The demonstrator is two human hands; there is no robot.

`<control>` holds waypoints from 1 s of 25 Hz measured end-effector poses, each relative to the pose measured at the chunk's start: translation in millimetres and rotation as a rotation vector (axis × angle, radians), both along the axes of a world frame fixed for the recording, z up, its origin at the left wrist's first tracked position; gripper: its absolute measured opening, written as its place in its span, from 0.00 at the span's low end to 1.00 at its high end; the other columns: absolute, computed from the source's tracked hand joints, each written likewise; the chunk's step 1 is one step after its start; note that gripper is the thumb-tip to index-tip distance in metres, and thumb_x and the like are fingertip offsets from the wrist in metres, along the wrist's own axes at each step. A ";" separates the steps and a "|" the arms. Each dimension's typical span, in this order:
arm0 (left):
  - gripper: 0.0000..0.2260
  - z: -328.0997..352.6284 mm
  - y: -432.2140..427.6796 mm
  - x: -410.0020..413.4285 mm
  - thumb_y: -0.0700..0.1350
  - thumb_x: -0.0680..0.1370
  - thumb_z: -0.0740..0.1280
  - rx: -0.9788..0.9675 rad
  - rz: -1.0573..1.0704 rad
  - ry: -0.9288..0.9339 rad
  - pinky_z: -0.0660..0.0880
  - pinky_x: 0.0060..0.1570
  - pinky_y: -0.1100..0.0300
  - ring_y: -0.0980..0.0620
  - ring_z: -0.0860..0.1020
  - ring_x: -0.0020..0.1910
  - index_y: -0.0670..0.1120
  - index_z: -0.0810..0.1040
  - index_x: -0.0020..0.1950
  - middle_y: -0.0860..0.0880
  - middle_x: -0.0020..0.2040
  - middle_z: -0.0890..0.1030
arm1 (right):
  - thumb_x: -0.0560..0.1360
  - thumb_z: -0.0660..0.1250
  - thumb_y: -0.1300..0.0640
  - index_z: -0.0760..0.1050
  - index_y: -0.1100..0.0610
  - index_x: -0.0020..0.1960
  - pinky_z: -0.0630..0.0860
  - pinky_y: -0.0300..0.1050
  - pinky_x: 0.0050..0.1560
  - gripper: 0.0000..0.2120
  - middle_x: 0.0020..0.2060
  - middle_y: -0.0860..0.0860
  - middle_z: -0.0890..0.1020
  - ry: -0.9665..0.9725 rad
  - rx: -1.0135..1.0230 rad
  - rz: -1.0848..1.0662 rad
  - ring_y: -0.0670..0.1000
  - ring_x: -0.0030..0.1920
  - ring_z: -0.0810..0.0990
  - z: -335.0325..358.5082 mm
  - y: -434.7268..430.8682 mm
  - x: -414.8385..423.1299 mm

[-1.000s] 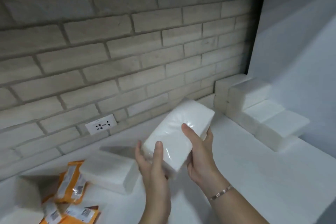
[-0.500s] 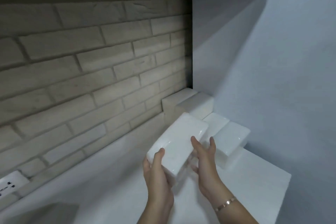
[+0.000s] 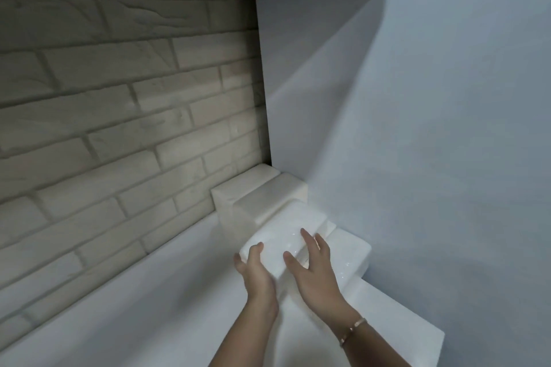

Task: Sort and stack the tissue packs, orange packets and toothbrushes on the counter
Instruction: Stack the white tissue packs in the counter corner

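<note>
pack showing glossy white | stack reading plain white | counter showing white | back wall running pale grey-beige, brick pattern | side wall showing blue-grey | bracelet glinting rose-gold

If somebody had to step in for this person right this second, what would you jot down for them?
Left hand: grips the near end of a tissue pack, thumb on top.
Right hand: straight fingers resting on the same pack.
It is at the corner stack, next to a lower pack on the counter; landed or not, unclear.
Done: several packs stacked.
Left: release this one; then orange packets and toothbrushes, out of view.
</note>
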State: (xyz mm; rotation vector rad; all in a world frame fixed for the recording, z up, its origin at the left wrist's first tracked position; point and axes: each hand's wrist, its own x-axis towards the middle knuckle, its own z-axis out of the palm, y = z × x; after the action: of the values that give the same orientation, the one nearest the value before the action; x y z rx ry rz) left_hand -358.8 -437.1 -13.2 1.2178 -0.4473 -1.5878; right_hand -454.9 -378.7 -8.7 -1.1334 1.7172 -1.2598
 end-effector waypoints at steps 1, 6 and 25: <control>0.41 -0.6 -5.9 -8.7 0.57 0.67 0.72 0.028 0.024 -0.005 0.69 0.71 0.46 0.42 0.73 0.70 0.56 0.62 0.78 0.45 0.74 0.72 | 0.81 0.65 0.44 0.56 0.40 0.81 0.59 0.43 0.75 0.31 0.81 0.42 0.48 0.018 0.006 0.009 0.44 0.81 0.53 -1.5 -5.5 -5.4; 0.43 -1.8 -35.4 -47.6 0.57 0.75 0.70 0.060 0.087 -0.148 0.59 0.75 0.45 0.43 0.62 0.79 0.57 0.49 0.84 0.45 0.83 0.56 | 0.82 0.61 0.41 0.50 0.43 0.83 0.63 0.41 0.67 0.34 0.82 0.44 0.44 0.085 0.065 0.021 0.47 0.80 0.59 3.3 -30.1 -36.9; 0.54 -1.5 -51.3 -43.5 0.75 0.67 0.64 0.034 -0.186 -0.367 0.58 0.77 0.39 0.38 0.61 0.79 0.55 0.44 0.84 0.45 0.83 0.55 | 0.74 0.56 0.50 0.60 0.35 0.75 0.68 0.57 0.65 0.30 0.63 0.48 0.77 0.647 0.471 0.140 0.58 0.64 0.75 59.8 -49.9 -83.4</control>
State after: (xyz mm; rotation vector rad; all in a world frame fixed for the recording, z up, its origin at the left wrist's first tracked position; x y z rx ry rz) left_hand -402.4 -488.4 -14.7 1.5376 -0.7900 -1.5306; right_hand -538.2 -428.6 51.0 -1.4148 2.1896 -0.3629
